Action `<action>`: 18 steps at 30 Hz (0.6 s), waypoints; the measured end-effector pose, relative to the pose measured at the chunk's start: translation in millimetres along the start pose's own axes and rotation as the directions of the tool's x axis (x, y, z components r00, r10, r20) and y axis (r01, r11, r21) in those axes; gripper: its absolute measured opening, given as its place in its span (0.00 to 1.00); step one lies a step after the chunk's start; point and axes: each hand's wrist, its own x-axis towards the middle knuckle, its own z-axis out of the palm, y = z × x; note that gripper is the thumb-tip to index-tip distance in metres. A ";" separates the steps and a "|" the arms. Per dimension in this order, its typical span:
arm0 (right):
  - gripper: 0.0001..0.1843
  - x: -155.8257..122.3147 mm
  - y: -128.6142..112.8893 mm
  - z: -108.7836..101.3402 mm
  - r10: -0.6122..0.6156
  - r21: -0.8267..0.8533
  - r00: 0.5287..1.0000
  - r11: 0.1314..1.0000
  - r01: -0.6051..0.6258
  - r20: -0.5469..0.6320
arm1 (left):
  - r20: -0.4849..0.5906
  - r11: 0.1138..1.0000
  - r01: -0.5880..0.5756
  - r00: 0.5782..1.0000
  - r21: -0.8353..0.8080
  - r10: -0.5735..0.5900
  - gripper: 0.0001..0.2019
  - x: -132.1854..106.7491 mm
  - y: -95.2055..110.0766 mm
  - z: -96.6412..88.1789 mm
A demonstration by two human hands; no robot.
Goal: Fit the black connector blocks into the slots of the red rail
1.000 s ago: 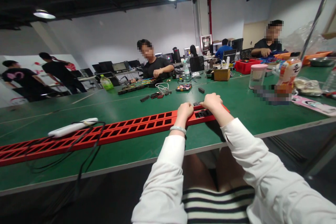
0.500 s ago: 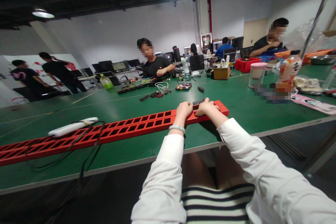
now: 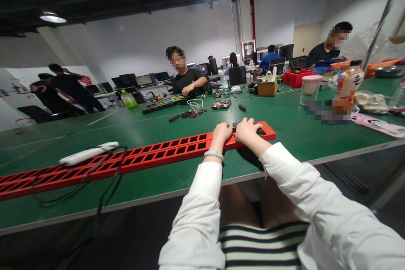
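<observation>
A long red frame with two rows of rectangular openings lies along the front of the green table. My left hand is closed at the frame toward its right end, and its fingertips are hidden from me. Just right of it, my right hand bends over the frame's end section with curled fingers. Dark parts show beside and behind the right hand's fingers in that section. What either hand pinches is covered by the fingers.
A white power strip with black cables lies across the frame at left. Ahead are small dark pieces, an open box of parts and a single black block. A lidded cup and bottle stand right. A co-worker sits opposite.
My right hand has turned and drawn up over the frame's end, uncovering a dark part to its right. The left hand stays put. The co-worker at right has lowered a hand.
</observation>
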 end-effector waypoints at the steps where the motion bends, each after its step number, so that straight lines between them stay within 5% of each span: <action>1: 0.23 -2.6 -1.9 -0.3 -0.008 -0.015 0.999 1.000 0.007 -0.032 | 0.003 1.000 0.002 1.000 -0.002 -0.002 0.13 -0.7 0.2 -0.7; 7: 0.23 -8.4 -4.0 -14.7 -0.053 -0.100 0.971 0.994 0.030 -0.234 | 0.011 1.000 0.004 1.000 -0.010 -0.004 0.13 -3.7 0.8 -2.5; 13: 0.21 39.8 29.8 -38.3 -0.096 -0.099 0.946 0.993 0.068 -0.311 | -0.003 1.000 0.000 1.000 -0.022 0.000 0.13 -4.6 1.4 -3.5; 18: 0.18 74.5 56.1 -18.9 -0.119 -0.041 0.954 0.993 0.112 -0.274 | -0.016 1.000 0.000 1.000 -0.016 0.000 0.13 -7.5 -0.2 -4.4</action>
